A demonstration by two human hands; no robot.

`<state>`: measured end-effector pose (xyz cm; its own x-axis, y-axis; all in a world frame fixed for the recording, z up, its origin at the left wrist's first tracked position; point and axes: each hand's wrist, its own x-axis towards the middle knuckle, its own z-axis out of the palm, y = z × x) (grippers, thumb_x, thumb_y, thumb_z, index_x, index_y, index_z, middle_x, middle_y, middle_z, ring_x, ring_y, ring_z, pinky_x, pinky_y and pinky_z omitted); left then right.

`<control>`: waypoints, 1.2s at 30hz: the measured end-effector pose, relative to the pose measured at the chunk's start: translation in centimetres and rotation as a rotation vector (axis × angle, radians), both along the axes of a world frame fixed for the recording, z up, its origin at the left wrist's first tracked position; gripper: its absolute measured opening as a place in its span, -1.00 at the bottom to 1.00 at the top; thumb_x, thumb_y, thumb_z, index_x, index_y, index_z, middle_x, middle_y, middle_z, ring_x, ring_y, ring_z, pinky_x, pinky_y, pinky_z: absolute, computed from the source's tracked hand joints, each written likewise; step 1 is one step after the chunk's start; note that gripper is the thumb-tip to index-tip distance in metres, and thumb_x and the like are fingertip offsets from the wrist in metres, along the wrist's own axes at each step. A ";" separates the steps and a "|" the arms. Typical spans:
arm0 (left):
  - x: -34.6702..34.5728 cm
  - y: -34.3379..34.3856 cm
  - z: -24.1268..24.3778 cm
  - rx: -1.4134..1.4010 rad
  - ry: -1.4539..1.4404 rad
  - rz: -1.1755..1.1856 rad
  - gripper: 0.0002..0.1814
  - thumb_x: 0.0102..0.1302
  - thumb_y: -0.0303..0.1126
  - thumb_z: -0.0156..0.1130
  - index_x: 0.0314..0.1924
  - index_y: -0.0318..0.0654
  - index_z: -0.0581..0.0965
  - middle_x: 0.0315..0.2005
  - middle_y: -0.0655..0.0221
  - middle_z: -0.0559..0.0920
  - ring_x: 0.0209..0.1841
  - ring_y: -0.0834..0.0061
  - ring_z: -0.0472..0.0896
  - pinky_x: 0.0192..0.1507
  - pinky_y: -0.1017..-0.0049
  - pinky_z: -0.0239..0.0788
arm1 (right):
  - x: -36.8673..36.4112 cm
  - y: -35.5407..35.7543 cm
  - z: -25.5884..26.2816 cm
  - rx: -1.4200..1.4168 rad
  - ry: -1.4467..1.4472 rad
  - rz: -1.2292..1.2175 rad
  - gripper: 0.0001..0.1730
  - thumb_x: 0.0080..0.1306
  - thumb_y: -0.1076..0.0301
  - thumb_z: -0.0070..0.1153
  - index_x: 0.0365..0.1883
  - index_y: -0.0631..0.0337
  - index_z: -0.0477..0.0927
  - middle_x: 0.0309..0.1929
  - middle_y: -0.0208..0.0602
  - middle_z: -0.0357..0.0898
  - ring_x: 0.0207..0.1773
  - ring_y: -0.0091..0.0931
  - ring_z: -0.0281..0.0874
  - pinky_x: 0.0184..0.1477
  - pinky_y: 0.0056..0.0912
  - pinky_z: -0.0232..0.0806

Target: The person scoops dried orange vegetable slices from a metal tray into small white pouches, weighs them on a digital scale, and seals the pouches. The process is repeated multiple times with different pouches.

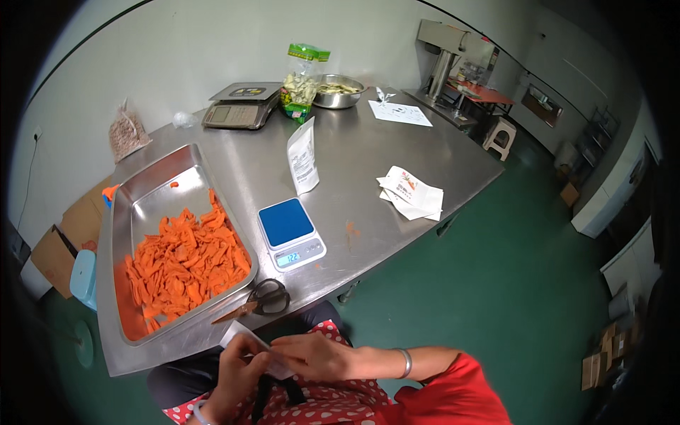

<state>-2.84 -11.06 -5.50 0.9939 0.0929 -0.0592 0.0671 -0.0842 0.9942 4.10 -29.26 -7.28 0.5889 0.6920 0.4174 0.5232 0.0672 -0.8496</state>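
Observation:
Low over my lap, my left hand (240, 366) grips a white pouch (239, 331) by one side. The fingers of my right hand (314, 355) lie against the pouch's other part, partly hiding it; both hands hold it just off the table's front edge. Close above them, black-handled scissors (271, 297) with orange-stained blades lie by a steel tray (195, 155) of orange food strips (186, 255). A small digital scale (287, 223) with a blue plate, its display lit, sits right of the tray. Behind the scale a white pouch (303, 159) stands upright.
Several flat white pouches (414, 194) lie right on the steel table (350, 159). At the back are a larger scale (241, 106), a green-topped clear bag (301, 85), a steel bowl (339, 98) and a paper sheet (399, 113). A bag of pinkish pieces (127, 135) leans on the wall.

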 end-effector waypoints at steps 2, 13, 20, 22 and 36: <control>-0.6 0.1 -2.3 -0.138 0.041 0.064 -0.89 0.19 -0.57 0.19 -0.37 -0.28 0.42 -0.50 0.41 0.53 -0.43 0.64 0.49 -0.37 0.63 0.34 | -0.7 0.5 -0.5 -0.084 0.049 0.056 -0.77 0.29 0.41 0.11 -0.14 0.36 0.54 -0.11 -0.01 0.53 -0.29 -0.14 0.58 -0.29 -0.23 0.41; -0.2 0.4 -4.5 -0.284 0.161 -0.028 -0.87 0.28 -0.46 0.24 -0.30 -0.24 0.44 -0.43 0.52 0.49 -0.35 0.72 0.45 -0.31 0.66 0.30 | -1.4 0.3 -1.1 -0.314 0.295 -0.035 -0.56 0.22 0.30 0.30 0.02 0.36 0.58 -0.12 -0.11 0.67 -0.14 -0.46 0.67 -0.12 -0.43 0.49; -0.5 -0.7 -7.8 -0.376 0.161 0.140 -0.89 0.24 -0.55 0.16 -0.34 -0.25 0.40 -0.48 0.43 0.54 -0.45 0.66 0.50 -0.36 0.66 0.35 | -0.8 -0.5 -2.9 -0.228 0.690 0.060 -0.58 0.27 0.37 0.25 0.05 0.40 0.57 -0.02 -0.16 0.67 0.01 -0.53 0.61 0.02 -0.50 0.44; 0.0 -1.3 -7.5 -0.353 0.195 0.102 -0.91 0.26 -0.55 0.14 -0.32 -0.25 0.40 -0.45 0.44 0.54 -0.43 0.68 0.50 -0.33 0.68 0.34 | -1.2 -0.8 -4.1 -0.143 0.803 0.017 -0.55 0.28 0.35 0.25 0.09 0.39 0.54 -0.01 -0.21 0.65 0.01 -0.56 0.57 0.05 -0.50 0.41; 1.7 -3.9 -8.8 -0.338 0.236 0.063 -0.95 0.40 -0.48 0.06 -0.25 -0.23 0.39 -0.40 0.45 0.53 -0.42 0.71 0.46 -0.32 0.70 0.32 | 0.0 -3.0 -6.3 0.003 0.997 -0.012 -0.51 0.32 0.29 0.21 0.17 0.35 0.50 0.03 -0.26 0.60 0.07 -0.59 0.51 0.07 -0.53 0.38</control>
